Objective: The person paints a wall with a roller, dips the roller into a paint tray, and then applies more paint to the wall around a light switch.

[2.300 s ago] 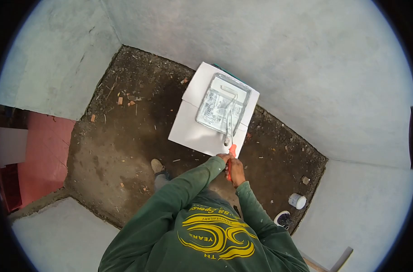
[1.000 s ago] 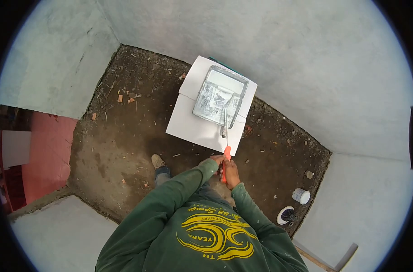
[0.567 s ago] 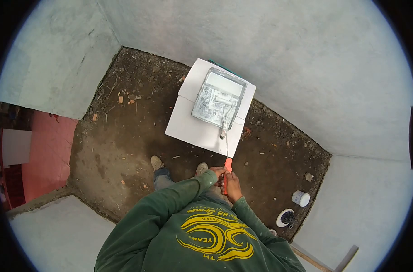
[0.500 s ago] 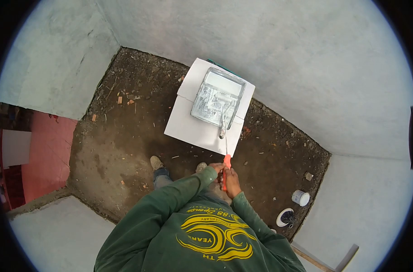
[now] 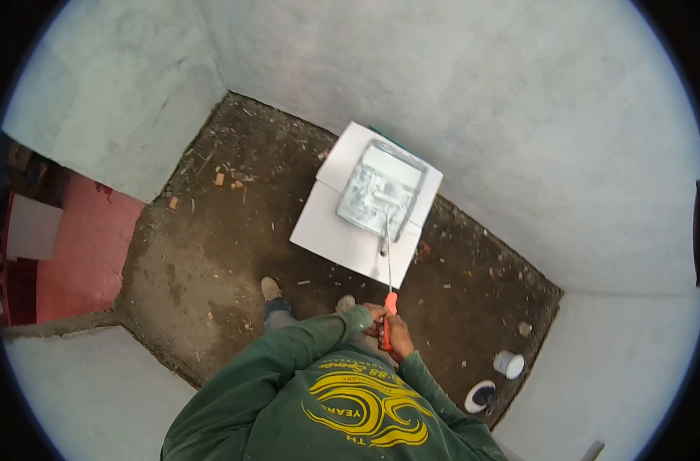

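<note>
My left hand point(image 5: 375, 315) and my right hand point(image 5: 400, 339) are both closed around the orange handle point(image 5: 391, 303) of a paint roller. The right hand sits lower on the grip, the left beside its upper part. A thin metal rod point(image 5: 389, 253) runs from the handle to a white-coated roller head point(image 5: 387, 199). That head lies over the ribbed part of a paint tray point(image 5: 343, 201) smeared with white paint. The tray rests on a white board or box top point(image 5: 319, 232). Near the tray's front edge is a small dark-tipped object point(image 5: 383, 250) whose kind I cannot make out.
Pale plastered walls point(image 5: 473, 100) enclose a dirt floor point(image 5: 204, 269) with scattered debris. A white bucket point(image 5: 509, 364) and a round white container with dark contents point(image 5: 481, 396) stand at the right. A pink floor point(image 5: 81, 238) shows through an opening at left.
The view has shifted, so the tray, board and hands appear lower in the picture. Both hands keep hold of the paint roller, its head slightly nearer the tray's front edge.
</note>
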Demonstrator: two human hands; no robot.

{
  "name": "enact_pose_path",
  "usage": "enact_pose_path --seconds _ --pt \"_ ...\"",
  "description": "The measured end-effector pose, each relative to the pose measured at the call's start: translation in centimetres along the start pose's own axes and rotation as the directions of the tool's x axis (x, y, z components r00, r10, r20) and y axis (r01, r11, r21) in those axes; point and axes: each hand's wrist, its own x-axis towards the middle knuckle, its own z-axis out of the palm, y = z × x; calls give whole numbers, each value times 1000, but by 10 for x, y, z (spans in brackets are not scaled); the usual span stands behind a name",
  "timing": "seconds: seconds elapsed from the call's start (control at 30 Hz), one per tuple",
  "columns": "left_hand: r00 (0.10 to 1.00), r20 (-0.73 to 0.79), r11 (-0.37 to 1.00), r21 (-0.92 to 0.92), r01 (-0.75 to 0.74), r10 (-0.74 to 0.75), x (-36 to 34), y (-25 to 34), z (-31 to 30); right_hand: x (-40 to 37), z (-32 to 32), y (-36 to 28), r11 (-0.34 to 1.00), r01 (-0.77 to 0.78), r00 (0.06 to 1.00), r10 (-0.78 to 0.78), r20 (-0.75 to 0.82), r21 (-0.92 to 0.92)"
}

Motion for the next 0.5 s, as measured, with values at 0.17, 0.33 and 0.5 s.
enact_pose_path --seconds 0.17,0.33,0.5 --pt "993 -117 982 188 32 -10 24 49 -22 56 -20 7 991 132 991 -131 -21 22" --pt "944 -118 922 279 -267 309 -5 34 -2 45 -1 -9 948 262 961 -273 -36 -183" --pt "817 -109 797 325 -510 567 -81 71 -15 21 83 -56 773 482 871 -473 130 -413"
